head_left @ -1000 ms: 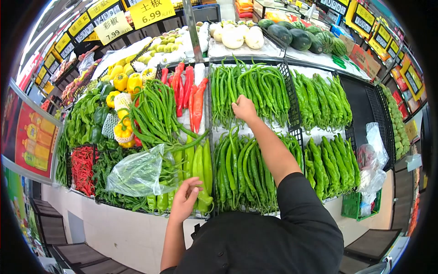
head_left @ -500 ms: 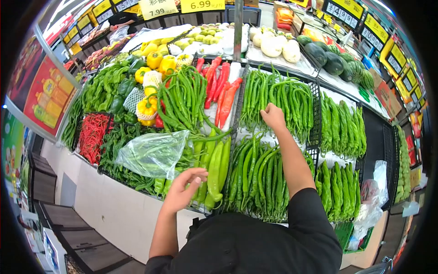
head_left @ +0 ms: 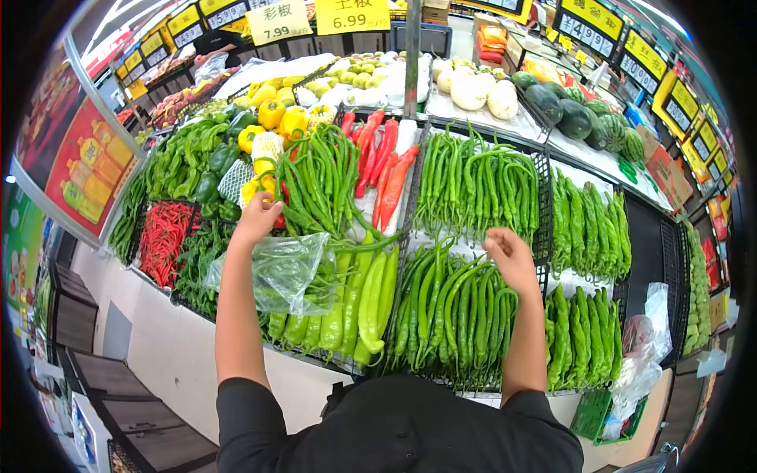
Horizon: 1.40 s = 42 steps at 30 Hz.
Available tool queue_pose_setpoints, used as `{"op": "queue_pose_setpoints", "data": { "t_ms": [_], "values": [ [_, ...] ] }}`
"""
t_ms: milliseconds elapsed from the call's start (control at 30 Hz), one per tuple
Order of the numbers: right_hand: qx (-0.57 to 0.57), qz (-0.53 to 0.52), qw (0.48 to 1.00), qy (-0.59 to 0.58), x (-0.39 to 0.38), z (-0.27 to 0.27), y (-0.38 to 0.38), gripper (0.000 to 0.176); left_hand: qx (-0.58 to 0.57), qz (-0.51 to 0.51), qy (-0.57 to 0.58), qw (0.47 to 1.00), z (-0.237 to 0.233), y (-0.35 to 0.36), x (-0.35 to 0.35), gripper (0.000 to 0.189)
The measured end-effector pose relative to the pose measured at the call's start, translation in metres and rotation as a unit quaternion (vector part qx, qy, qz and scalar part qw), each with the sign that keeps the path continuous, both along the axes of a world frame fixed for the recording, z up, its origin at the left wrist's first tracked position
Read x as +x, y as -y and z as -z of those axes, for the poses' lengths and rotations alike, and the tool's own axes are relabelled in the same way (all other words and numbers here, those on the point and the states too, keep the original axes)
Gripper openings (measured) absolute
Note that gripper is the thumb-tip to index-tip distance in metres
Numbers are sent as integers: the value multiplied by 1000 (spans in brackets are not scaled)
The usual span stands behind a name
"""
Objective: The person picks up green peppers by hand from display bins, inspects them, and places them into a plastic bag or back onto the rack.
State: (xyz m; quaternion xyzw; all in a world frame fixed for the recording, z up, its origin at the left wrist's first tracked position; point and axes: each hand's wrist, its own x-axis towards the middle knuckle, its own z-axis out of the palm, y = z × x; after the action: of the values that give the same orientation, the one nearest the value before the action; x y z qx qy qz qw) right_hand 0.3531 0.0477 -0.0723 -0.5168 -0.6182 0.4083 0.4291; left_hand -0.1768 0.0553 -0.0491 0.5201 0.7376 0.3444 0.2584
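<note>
My left hand [head_left: 259, 218] reaches over the left bins, thumb apart from the fingers, its fingertips right at a yellow bell pepper [head_left: 250, 191]. Beside it lies a loose heap of long green chili peppers [head_left: 322, 175]. Below that wrist, a clear plastic bag [head_left: 296, 272] rests on large light-green peppers [head_left: 364, 303]. Loosely curled with a gap at the thumb, my right hand [head_left: 512, 258] hovers between two rows of green chili peppers: the upper row [head_left: 477, 185] and the lower row [head_left: 445, 307]. Nothing shows in its fingers.
Red peppers [head_left: 386, 162] lie behind the loose heap. Small red chilies [head_left: 164, 236] fill a bin at left. More green peppers [head_left: 587, 229] stand in rows at right, beside a black crate [head_left: 650, 244]. A metal post [head_left: 412, 63] rises at the back, near white melons [head_left: 469, 93].
My left hand has moved up and forward from the light-green peppers to the yellow pepper. My right hand has drawn back from the upper row and its fist has loosened.
</note>
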Motion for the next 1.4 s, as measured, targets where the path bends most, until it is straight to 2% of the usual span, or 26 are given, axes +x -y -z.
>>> {"op": "queue_pose_setpoints", "data": {
  "t_ms": [133, 233, 367, 400, 433, 500, 533, 567, 600, 667, 767, 833, 933, 967, 1133, 1233, 1267, 1333, 1367, 1400],
  "values": [
    [-8, 5, 1000, -24, 22, -7, 50, 24, -135, -19, -99, 986, 22, -53, -6, 84],
    [-2, 31, 1000, -3, 32, -8, 67, 24, -73, -7, -169, 983, 46, -75, -7, 88],
    [13, 55, 998, 14, 36, -9, 75, 24, -53, -60, -63, 995, 55, -98, -13, 90],
    [14, 57, 998, 19, 37, -10, 76, 24, -93, -80, -72, 990, 23, -88, 7, 86],
    [15, 58, 998, 25, 36, -13, 76, 24, -73, -81, -68, 992, 38, -100, -9, 79],
    [18, 56, 998, 31, 35, -11, 74, 24, -34, -84, -59, 994, 104, -145, -74, 66],
    [20, 54, 998, 31, 35, -7, 72, 24, 0, -64, -69, 996, 135, -164, -106, 45],
    [22, 52, 998, 31, 34, -3, 71, 24, 27, -37, -166, 985, 136, -163, -116, 41],
    [20, 46, 999, 15, 31, 0, 69, 24, 54, -8, -261, 964, 133, -159, -119, 38],
    [29, 28, 999, 33, 26, 1, 67, 23, 83, 14, -327, 941, 128, -151, -124, 32],
    [41, 3, 997, 58, 16, -4, 65, 23, 124, -40, -228, 965, 51, -101, -79, 28],
    [45, -5, 997, 63, 12, -5, 64, 23, 189, -116, -134, 966, 7, -48, -25, 30],
    [41, -17, 997, 69, 7, -1, 60, 23, 93, -1, -254, 963, -2, 10, 4, 28],
    [40, -25, 996, 75, 4, 0, 58, 23, 76, 25, -263, 962, 3, 22, 12, 30],
    [67, -59, 992, 87, -12, -6, 54, 23, -82, 108, -113, 984, -29, 41, 41, 32],
    [68, -79, 989, 106, -17, -18, 57, 24, -6, 94, -92, 991, -18, 19, 13, 34],
    [73, -83, 988, 107, -17, -20, 59, 25, 25, 60, -176, 982, -18, 10, 12, 25],
    [72, -86, 988, 107, -16, -20, 63, 24, 121, 88, -308, 939, -8, -3, 7, 33],
    [73, -87, 988, 106, -15, -20, 66, 24, 169, 101, -372, 907, -1, -10, 3, 42],
    [79, -89, 986, 117, -15, -22, 68, 24, 75, 144, -442, 882, -3, -15, 3, 68]
  ]
}}
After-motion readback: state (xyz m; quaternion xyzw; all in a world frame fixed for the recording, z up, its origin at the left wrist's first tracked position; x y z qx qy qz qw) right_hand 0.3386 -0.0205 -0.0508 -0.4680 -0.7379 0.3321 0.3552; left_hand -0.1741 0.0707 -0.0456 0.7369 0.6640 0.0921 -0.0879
